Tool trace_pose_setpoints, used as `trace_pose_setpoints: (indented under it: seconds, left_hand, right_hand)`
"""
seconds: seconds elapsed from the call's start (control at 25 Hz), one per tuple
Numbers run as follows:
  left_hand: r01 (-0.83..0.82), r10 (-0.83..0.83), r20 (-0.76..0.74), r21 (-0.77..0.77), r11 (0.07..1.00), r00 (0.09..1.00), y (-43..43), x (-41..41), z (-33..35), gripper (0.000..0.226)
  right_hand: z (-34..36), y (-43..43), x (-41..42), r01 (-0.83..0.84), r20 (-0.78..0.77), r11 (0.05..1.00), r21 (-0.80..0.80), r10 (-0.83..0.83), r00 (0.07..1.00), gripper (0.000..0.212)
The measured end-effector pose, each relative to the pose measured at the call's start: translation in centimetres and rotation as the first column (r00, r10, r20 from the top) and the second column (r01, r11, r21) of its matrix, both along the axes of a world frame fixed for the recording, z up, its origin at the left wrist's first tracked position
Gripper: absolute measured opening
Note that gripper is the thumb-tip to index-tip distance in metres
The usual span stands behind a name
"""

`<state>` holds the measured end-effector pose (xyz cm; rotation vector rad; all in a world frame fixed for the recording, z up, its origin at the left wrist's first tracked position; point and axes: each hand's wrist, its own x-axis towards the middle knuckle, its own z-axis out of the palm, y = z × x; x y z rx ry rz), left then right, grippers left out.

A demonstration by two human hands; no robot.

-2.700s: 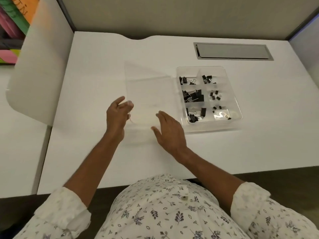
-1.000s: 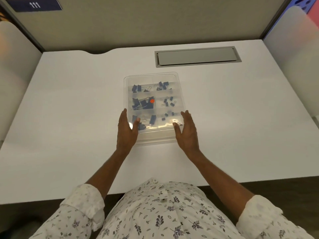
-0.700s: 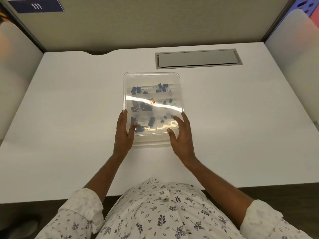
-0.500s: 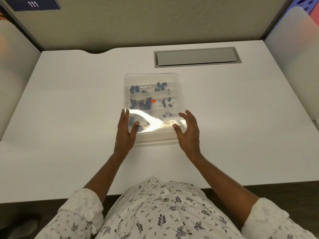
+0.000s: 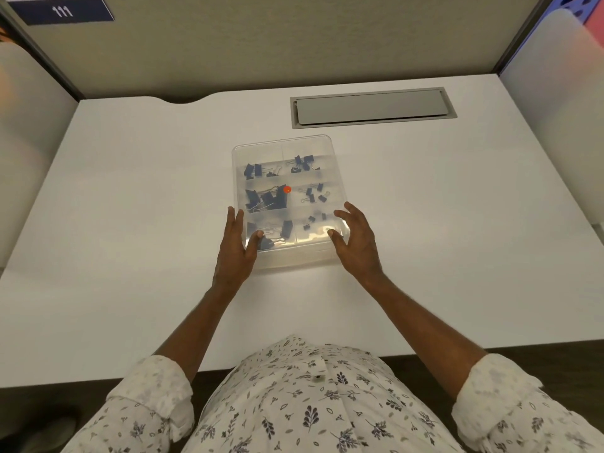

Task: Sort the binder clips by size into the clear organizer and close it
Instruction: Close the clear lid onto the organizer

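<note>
The clear organizer (image 5: 261,152) lies on the white desk in the middle of the view with its lid down over the compartments. Several dark binder clips (image 5: 266,199) show through the lid, bigger ones in the left compartments, smaller ones (image 5: 313,194) on the right. My left hand (image 5: 236,250) rests against the organizer's near left corner, fingers straight along the side and thumb on the lid. My right hand (image 5: 354,238) is at the near right corner, fingers spread and slightly bent, thumb on the lid.
A grey cable hatch (image 5: 372,107) is set into the white desk (image 5: 130,207) behind the organizer. Partition walls stand at the back and on both sides. A blue plate marked 111 (image 5: 62,10) hangs at the upper left.
The lid, lying open to the left 2.7 s ago, has been swung over the compartments. Since a second ago both hands stay at the near corners, the right fingers spreading slightly.
</note>
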<state>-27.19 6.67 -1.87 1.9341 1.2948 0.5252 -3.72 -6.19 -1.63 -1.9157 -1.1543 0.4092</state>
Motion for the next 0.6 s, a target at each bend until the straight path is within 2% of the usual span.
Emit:
trace_pose_setpoints:
  seconds: [0.24,0.44,0.52,0.6]
  left_hand:
    - [0.091,-0.081,-0.076,0.140,0.986,0.994,1.3,1.2,0.8,0.064]
    - [0.271,-0.177,-0.324,0.275,0.922,0.929,3.1,2.6,0.4,0.062]
    - [0.319,-0.165,-0.444,0.298,0.900,0.881,3.1,2.9,0.0,0.062]
    - [0.324,-0.142,-0.502,0.297,0.898,0.853,2.6,3.1,-0.4,0.068]
  right_hand:
    - [-0.4,-0.5,-1.1,-0.028,0.068,0.995,-0.092,0.034,0.997,0.043]
    - [-0.8,0.0,-2.1,-0.028,0.315,0.973,-0.230,0.101,0.944,0.053]
    - [-0.8,0.3,-1.8,-0.023,0.355,0.960,-0.280,0.125,0.926,0.059]
    - [-1.3,0.0,-1.6,-0.025,0.393,0.954,-0.299,0.147,0.908,0.060]
